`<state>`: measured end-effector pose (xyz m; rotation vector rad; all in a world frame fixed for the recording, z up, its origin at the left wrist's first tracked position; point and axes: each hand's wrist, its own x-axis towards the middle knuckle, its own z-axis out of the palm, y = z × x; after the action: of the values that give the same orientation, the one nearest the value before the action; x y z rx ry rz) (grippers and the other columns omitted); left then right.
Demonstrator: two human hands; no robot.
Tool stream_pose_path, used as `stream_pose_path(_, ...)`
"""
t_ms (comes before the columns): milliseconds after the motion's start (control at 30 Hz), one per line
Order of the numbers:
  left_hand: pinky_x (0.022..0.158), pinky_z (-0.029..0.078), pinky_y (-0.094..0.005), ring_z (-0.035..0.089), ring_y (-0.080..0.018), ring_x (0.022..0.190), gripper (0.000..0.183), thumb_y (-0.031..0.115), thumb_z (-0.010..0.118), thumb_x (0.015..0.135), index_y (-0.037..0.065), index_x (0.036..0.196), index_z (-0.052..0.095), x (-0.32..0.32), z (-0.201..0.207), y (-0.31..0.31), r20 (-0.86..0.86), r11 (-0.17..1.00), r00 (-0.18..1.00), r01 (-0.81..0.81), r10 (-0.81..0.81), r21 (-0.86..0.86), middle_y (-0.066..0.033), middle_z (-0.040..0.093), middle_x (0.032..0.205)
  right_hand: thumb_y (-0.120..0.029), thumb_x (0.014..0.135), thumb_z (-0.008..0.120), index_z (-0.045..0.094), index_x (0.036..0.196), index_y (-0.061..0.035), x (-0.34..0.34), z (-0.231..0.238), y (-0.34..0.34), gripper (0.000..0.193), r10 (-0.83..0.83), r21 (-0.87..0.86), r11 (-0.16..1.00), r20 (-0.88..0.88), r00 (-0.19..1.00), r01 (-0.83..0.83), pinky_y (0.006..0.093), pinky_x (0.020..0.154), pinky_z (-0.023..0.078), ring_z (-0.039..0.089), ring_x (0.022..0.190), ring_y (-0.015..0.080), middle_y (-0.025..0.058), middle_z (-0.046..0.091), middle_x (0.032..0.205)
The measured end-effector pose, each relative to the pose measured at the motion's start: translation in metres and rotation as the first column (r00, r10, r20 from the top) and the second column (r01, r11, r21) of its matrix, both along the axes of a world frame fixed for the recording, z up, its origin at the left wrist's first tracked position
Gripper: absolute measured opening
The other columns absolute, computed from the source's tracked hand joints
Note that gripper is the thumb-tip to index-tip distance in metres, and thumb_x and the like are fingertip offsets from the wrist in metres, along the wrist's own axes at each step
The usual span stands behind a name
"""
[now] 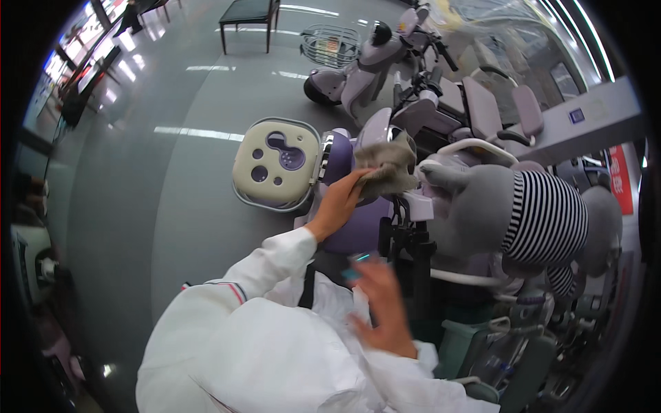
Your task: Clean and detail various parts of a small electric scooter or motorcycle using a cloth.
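Note:
My left hand [337,205] is closed on a grey-brown cloth [389,168], which it presses against the front of a purple-and-white electric scooter [357,228]. The cloth covers part of the panel beneath. Nearer my body, my right hand [382,303] is raised and smeared by motion, its thumb apart from its fingers. A small teal, shiny patch [359,265] shows at its fingertips; whether it is held cannot be made out. Left of the cloth, a basket with a cream lid [275,162] with round holes is fixed to the scooter.
Right of my hands lies a large grey plush toy [544,217] in a striped shirt, by a white rail. Beyond stands another pale scooter [372,72] with a wire basket [330,45]. A dark chair [249,15] is at the far side, a green bin [461,344] at the lower right.

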<state>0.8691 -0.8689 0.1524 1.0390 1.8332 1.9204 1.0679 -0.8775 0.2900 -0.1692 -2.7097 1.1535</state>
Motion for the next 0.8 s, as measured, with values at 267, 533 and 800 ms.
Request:
stream_pose_path(267, 0.083, 0.044, -0.0265, 0.059, -0.0132, 0.091, 0.026, 0.005, 0.051, 0.087, 0.0, 0.112, 0.057, -0.056, 0.024, -0.124, 0.214, 0.958, 0.962, 0.212, -0.17, -0.195, -0.0102, 0.064, 0.097, -0.022, 0.075, 0.071, 0.029, 0.138, -0.0016, -0.079, -0.108, -0.042, 0.078, -0.358, 0.145, 0.928, 0.093, 0.929, 0.344, 0.0441, 0.1, 0.032, 0.033, 0.125, 0.0408, 0.0224, 0.03, 0.14)
stream_pose_path(533, 0.09, 0.043, -0.0331, 0.057, -0.0264, 0.105, 0.049, 0.015, 0.061, 0.084, 0.004, 0.127, 0.041, -0.202, -0.032, -0.172, 0.354, 0.748, 0.837, 0.538, -0.418, -0.388, -0.0153, 0.056, 0.113, -0.01, 0.064, 0.07, 0.05, 0.103, -0.0061, -0.245, -0.205, -0.059, 0.044, -0.366, 0.242, 0.913, 0.128, 0.922, 0.328, 0.0423, 0.075, 0.042, 0.053, 0.087, 0.0318, 0.0102, 0.053, 0.088)
stream_pose_path(800, 0.077, 0.046, -0.0378, 0.056, -0.03, 0.095, 0.062, 0.0, 0.062, 0.067, 0.014, 0.125, 0.047, -0.358, -0.071, -0.144, -0.375, 0.758, 0.734, 0.285, -0.566, -0.586, -0.0039, 0.058, 0.112, 0.005, 0.064, 0.06, 0.05, 0.102, -0.0056, -0.347, -0.224, -0.044, 0.041, -0.567, 0.165, 0.819, 0.089, 0.819, 0.55, 0.0428, 0.075, 0.043, 0.054, 0.093, 0.0324, 0.0108, 0.055, 0.094)
